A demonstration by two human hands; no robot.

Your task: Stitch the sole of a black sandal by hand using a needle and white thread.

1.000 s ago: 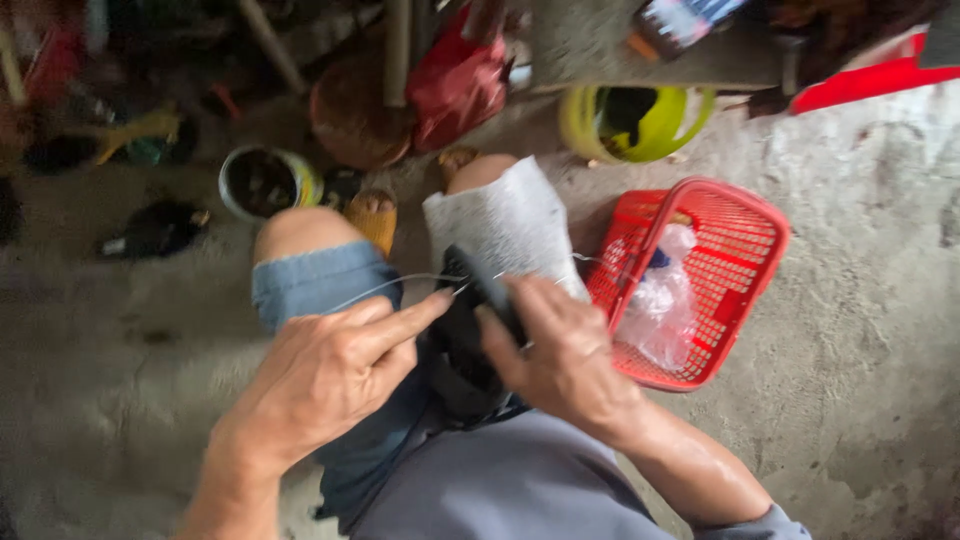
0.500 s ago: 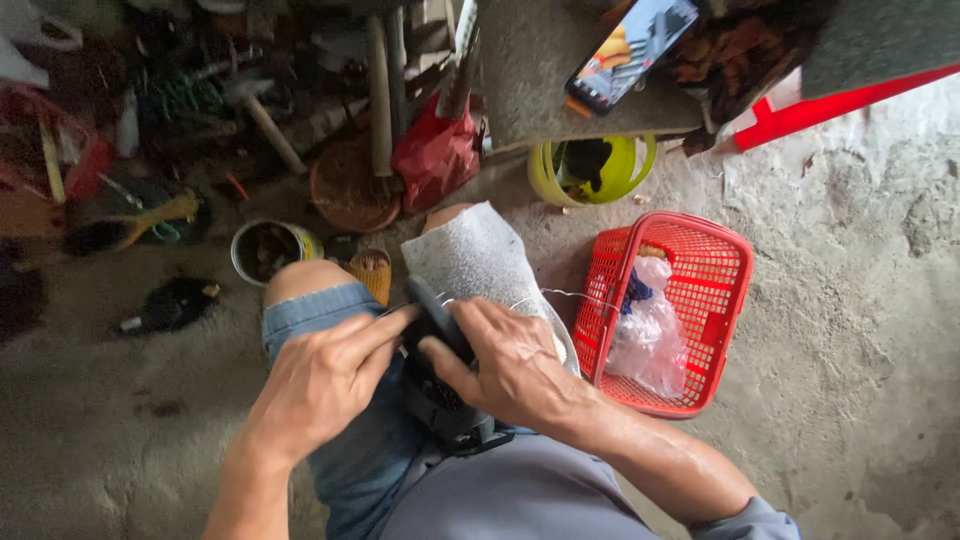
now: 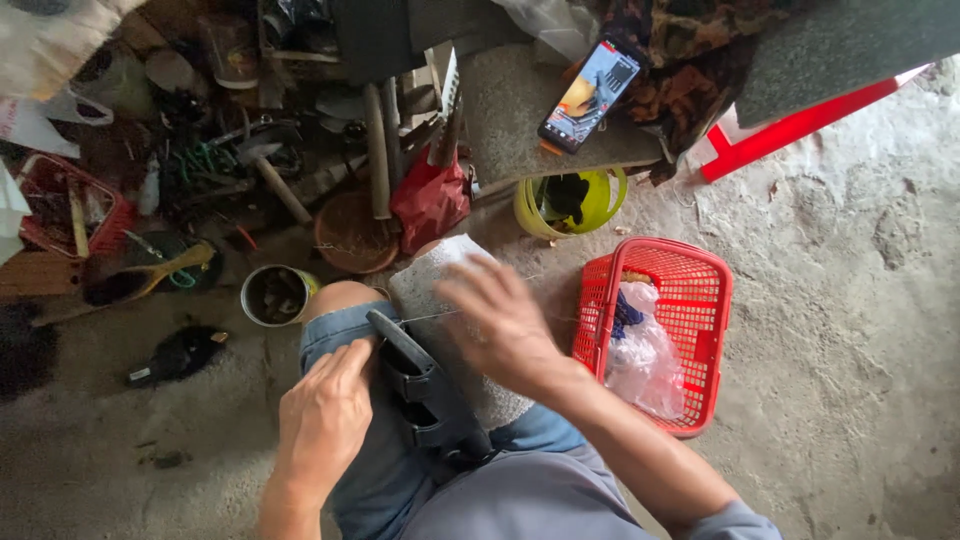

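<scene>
Here the right hand point(image 3: 505, 325) is blurred, its fingers spread over a grey cloth point(image 3: 432, 283) on the knee; whether it pinches the thin thread point(image 3: 425, 317) running leftward cannot be told. The left hand point(image 3: 325, 420) rests on the jeans point(image 3: 340, 330), fingers together, tips against a black strap point(image 3: 420, 385) lying between the thighs, its lower end hidden. Just right, a red basket point(image 3: 700, 300) holds a plastic bag point(image 3: 650, 355). A tin point(image 3: 272, 295) stands near the left knee.

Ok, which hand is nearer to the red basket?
Right. The right hand hovers over the grey cloth on the knee, just beside the red basket. The left hand rests on the other thigh, farther away.
</scene>
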